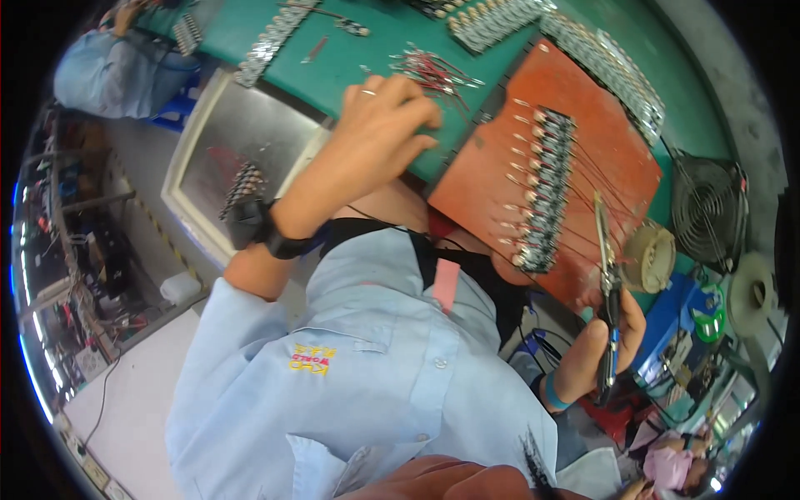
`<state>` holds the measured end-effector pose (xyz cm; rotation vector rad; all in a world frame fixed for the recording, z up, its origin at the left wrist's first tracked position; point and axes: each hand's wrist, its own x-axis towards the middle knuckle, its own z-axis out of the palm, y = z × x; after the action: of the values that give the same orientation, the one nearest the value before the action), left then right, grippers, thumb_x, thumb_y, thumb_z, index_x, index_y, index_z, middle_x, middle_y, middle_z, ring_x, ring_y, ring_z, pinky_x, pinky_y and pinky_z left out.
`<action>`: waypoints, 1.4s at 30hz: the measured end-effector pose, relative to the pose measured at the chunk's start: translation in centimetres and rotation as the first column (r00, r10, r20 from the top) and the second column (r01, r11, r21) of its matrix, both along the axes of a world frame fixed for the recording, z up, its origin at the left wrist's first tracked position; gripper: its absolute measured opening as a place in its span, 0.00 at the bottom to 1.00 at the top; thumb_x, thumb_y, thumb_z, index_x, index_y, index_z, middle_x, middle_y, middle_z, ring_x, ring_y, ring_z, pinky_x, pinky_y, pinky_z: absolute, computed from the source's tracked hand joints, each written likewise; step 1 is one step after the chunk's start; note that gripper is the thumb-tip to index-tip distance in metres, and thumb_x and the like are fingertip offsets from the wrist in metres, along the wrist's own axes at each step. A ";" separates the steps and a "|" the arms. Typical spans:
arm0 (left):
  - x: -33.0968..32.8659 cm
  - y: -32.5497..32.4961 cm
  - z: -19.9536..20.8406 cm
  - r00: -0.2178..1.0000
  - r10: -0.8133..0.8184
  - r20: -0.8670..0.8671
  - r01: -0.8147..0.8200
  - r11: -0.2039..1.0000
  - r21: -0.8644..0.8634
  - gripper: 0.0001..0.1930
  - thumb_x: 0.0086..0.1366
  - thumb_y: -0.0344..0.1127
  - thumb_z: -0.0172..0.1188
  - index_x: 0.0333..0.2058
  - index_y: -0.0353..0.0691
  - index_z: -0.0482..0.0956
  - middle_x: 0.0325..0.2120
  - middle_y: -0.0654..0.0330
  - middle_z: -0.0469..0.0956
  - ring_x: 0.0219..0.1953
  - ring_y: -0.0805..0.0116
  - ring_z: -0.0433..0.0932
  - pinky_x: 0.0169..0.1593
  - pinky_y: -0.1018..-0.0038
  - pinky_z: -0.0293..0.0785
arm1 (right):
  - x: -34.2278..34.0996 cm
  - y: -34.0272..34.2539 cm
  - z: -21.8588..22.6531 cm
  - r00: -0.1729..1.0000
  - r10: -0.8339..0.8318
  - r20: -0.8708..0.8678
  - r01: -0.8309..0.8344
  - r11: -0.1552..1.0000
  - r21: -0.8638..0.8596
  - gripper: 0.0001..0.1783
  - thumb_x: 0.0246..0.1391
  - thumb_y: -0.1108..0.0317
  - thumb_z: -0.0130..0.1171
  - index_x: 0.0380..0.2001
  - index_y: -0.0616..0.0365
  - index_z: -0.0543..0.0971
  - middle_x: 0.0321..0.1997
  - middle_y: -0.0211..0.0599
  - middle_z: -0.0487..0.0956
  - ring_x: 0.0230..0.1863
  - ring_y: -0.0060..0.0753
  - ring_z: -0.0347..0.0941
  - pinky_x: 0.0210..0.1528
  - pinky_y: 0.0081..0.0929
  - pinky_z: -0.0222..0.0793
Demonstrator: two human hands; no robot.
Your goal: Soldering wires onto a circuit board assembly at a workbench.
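My left hand (385,121) lies with curled fingers on the green table (350,58), right beside a loose bundle of red wires (433,73); whether a wire is pinched under the fingers is hidden. It wears a ring, and a black strap (254,223) is on the wrist. My right hand (612,337) grips long thin pliers with blue handles (607,275). Their tip points up over an orange board (492,167). A row of small metal parts with thin leads (546,192) lies on that board.
A steel tray (242,133) holding a small strip of parts sits left of my arm. Rows of silver parts (612,67) line the far table. A black fan (708,208) and a pale spool (650,254) stand right. Another person in blue (117,71) works at the upper left.
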<state>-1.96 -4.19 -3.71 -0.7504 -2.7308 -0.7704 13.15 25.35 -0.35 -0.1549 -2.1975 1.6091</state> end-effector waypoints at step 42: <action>8.0 9.7 2.5 0.916 -0.392 0.085 0.308 0.823 0.477 0.07 0.52 0.23 0.66 0.30 0.37 0.77 0.25 0.62 0.74 0.27 0.66 0.71 0.33 0.74 0.64 | -0.4 -2.4 -1.1 0.984 0.154 -0.091 -0.168 0.971 -0.171 0.24 0.55 0.77 0.52 0.55 0.67 0.63 0.32 0.49 0.79 0.28 0.28 0.74 0.31 0.24 0.73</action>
<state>6.01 5.53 -1.17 -1.1261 -2.4147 -1.5637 12.75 22.95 -1.46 0.0357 -2.0521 1.8674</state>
